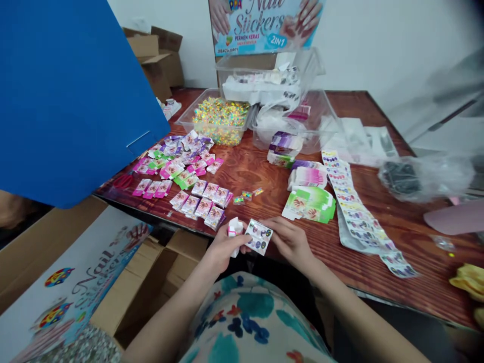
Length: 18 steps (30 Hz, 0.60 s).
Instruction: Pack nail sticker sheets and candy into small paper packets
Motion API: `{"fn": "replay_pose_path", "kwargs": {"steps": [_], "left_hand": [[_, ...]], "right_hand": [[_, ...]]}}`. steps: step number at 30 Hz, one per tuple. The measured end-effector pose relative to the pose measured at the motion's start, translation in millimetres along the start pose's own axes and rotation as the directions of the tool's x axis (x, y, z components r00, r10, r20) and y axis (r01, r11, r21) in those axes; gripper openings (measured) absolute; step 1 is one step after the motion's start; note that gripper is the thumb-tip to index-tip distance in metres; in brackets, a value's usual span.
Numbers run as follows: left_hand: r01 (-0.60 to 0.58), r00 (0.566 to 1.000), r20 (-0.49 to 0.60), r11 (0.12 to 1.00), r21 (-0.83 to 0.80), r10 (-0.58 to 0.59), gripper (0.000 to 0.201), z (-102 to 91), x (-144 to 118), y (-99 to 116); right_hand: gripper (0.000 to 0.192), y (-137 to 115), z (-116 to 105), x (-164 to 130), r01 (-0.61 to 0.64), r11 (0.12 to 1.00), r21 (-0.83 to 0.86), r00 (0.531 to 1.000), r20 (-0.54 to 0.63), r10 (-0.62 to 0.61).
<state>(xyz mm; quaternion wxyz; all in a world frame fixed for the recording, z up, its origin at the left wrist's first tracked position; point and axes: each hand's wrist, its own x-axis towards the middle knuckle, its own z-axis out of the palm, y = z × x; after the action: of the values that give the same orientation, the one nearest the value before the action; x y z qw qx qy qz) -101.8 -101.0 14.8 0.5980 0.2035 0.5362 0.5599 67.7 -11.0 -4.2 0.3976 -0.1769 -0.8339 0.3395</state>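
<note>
At the table's front edge my left hand (pixel 220 247) is closed around a small white and pink carton (pixel 235 228) whose top flaps stand up. Its thumb also presses on the left side of a nail sticker sheet (pixel 260 236) with rows of dark oval stickers. My right hand (pixel 290 240) pinches that sheet at its right edge; some of its fingertips are hidden behind it. Just beyond the hands lie several small candy sachets (pixel 247 195). Filled small cartons (pixel 204 207) stand in rows to the left of them.
A heap of cartons (pixel 181 159) and a tub of colourful candy sachets (pixel 219 118) are at the left back. Flat carton stacks (pixel 310 204) and a long sticker strip (pixel 350 194) lie right. A blue panel (pixel 75 91) leans in from the left, above an open cardboard box (pixel 132 282).
</note>
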Motion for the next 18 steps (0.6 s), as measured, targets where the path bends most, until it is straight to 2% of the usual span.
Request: {"fn": "replay_pose_path", "kwargs": {"steps": [5,7,9,11,15,18], "left_hand": [[0.028,0.99,-0.135,0.998,-0.05,-0.034,0.032,8.5,10,0],[0.022,0.979,-0.202,0.998,-0.056,-0.033,0.033,12.1,12,1],[0.016,0.974,-0.224,0.998,-0.063,-0.03,0.034,14.2,13,2],[0.022,0.979,-0.2,0.995,-0.093,-0.04,0.033,14.2,14,3],[0.064,0.995,-0.068,0.977,-0.202,-0.079,0.03,9.4,14,6],[0.073,0.997,0.016,0.975,-0.21,-0.071,0.026,6.1,11,7]], "right_hand": [[0.034,-6,-8,0,-0.139,0.979,0.149,0.983,0.143,0.118],[0.039,-10,-10,-2,-0.138,0.974,0.178,0.973,0.207,0.101],[0.046,-13,-9,-6,-0.11,0.979,0.174,0.971,0.231,0.068],[0.052,-14,-7,-9,-0.07,0.989,0.133,0.973,0.228,0.038],[0.047,-6,-1,-16,0.016,1.0,0.022,0.986,0.166,-0.019],[0.045,0,-2,-18,0.081,0.996,-0.042,0.984,0.165,-0.073]]}}
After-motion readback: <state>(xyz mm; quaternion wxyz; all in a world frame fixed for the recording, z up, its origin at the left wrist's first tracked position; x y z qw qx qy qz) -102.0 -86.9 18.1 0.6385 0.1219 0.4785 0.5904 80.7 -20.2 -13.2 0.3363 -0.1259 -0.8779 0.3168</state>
